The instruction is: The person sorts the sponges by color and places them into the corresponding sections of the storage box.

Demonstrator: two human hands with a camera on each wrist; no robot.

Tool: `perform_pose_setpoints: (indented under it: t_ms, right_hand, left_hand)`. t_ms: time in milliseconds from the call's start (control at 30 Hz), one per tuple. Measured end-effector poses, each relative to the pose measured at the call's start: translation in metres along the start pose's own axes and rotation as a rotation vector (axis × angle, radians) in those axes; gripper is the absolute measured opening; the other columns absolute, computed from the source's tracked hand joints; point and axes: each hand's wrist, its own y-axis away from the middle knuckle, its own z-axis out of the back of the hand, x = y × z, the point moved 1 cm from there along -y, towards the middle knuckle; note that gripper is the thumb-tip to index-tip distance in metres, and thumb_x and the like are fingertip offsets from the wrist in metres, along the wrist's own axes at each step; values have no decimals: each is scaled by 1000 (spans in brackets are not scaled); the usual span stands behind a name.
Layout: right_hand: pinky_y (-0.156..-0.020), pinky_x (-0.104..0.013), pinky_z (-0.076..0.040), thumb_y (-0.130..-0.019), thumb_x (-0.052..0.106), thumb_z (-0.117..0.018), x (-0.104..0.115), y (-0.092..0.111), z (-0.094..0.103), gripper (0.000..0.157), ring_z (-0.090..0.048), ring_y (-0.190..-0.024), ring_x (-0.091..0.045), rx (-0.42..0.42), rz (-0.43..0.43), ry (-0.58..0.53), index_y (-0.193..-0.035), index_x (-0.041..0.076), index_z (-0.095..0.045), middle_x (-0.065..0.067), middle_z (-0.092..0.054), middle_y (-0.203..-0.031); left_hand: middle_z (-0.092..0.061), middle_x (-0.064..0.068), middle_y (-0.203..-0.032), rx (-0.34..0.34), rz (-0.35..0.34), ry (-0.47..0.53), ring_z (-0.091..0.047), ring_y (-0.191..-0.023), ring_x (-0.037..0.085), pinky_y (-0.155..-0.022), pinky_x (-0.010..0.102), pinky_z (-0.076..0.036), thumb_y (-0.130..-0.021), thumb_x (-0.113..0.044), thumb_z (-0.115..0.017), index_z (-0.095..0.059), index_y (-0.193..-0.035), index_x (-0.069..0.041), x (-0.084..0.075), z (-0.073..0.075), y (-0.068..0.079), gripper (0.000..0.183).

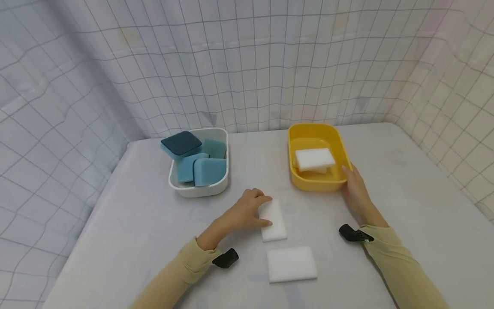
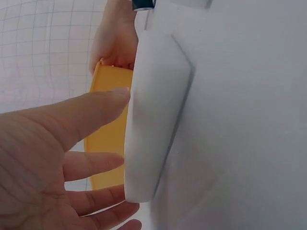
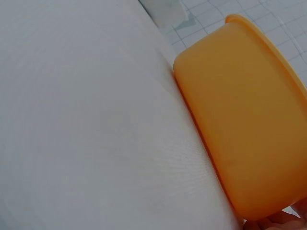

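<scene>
A white sponge block [image 1: 273, 219] lies flat on the table's middle. My left hand [image 1: 247, 212] is over its left side, thumb and fingers spread apart; in the left wrist view, the thumb [image 2: 103, 108] and fingertips are right at the edge of the white sponge [image 2: 156, 115]. My right hand [image 1: 356, 193] holds the yellow tub [image 1: 320, 185] by its near right corner, thumb over the rim. In the right wrist view, fingers [image 3: 276, 223] show low at the end of the tub [image 3: 240, 115]. White sponges [image 1: 314, 159] are stacked inside the tub.
Another white sponge block [image 1: 292, 264] lies closer to me. At the back left stands a white tub [image 1: 198, 192] heaped with blue sponges [image 1: 210, 171], one dark-topped sponge [image 1: 181, 143] sticking out over its rim. A grid-patterned curtain [image 1: 247, 77] borders the table behind and at the sides.
</scene>
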Motion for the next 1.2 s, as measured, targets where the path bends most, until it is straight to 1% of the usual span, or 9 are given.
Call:
perform_pose_setpoints:
  t_ms: [67,133,300,533,667,767,933,1033,1200]
  right_hand:
    - [-123,-35,-12,-101,42,-30,0,0,0,62,-13,-146,-16,-3,-8,-2,-152,21,-2,1,-4,-160]
    - [-123,-34,-12,-101,42,-30,0,0,0,62,-13,-146,-16,-4,-18,-7,-152,22,-2,2,-3,-160]
    - [-123,-34,-11,-101,42,-30,0,0,-1,62,-12,-146,-15,-15,-30,-2,-152,22,-1,2,-2,-160]
    - [-123,-35,-11,-102,39,-29,0,-1,-1,61,-9,-147,-18,-40,-23,36,-152,20,0,0,-1,-161]
    - [-122,-36,-11,-102,39,-29,1,-1,-2,61,-9,-148,-18,-46,-31,57,-152,21,0,1,0,-161]
    - [-122,-36,-11,-102,37,-29,2,-1,-1,60,-8,-148,-18,-49,-29,60,-152,21,0,1,1,-161]
    - [-122,-37,-11,-103,36,-28,4,-1,-2,60,-7,-148,-19,-50,-21,76,-152,20,0,0,2,-161]
    - [-122,-38,-11,-103,36,-28,4,0,-2,59,-7,-148,-19,-51,-22,83,-152,20,0,1,2,-161]
    - [-122,-37,-11,-102,37,-30,5,2,0,60,-7,-148,-19,-59,-23,70,-153,20,-1,1,2,-161]
  left_hand:
    - [-49,13,-123,17,-7,-25,-42,-109,25,-89,35,-44,-81,-32,-73,-50,-134,-6,-1,-2,6,63]
    - [-48,14,-125,17,-15,-50,-43,-111,26,-92,36,-45,-82,-32,-72,-49,-134,-5,-3,-3,11,63]
    - [-43,18,-136,25,-16,-99,-42,-122,31,-100,41,-44,-82,-33,-71,-46,-135,-2,-5,-4,20,66]
    - [-32,20,-147,106,25,-143,-33,-134,32,-108,41,-40,-82,-41,-70,-35,-143,-2,-11,-3,24,80]
    - [-27,22,-149,134,33,-168,-28,-138,34,-112,43,-36,-80,-45,-71,-30,-145,-1,-15,-4,25,89]
    - [-25,23,-150,135,29,-182,-26,-139,35,-112,44,-34,-80,-45,-71,-28,-145,1,-17,-5,26,91]
    - [-25,25,-149,115,21,-202,-27,-138,36,-112,45,-35,-79,-44,-72,-28,-145,3,-21,-6,27,92]
    - [-27,27,-147,99,9,-224,-30,-136,37,-110,45,-37,-78,-43,-73,-29,-144,4,-22,-8,27,92]
    - [-32,24,-144,62,-22,-257,-33,-132,34,-107,42,-40,-78,-44,-72,-31,-143,4,-19,-12,27,90]
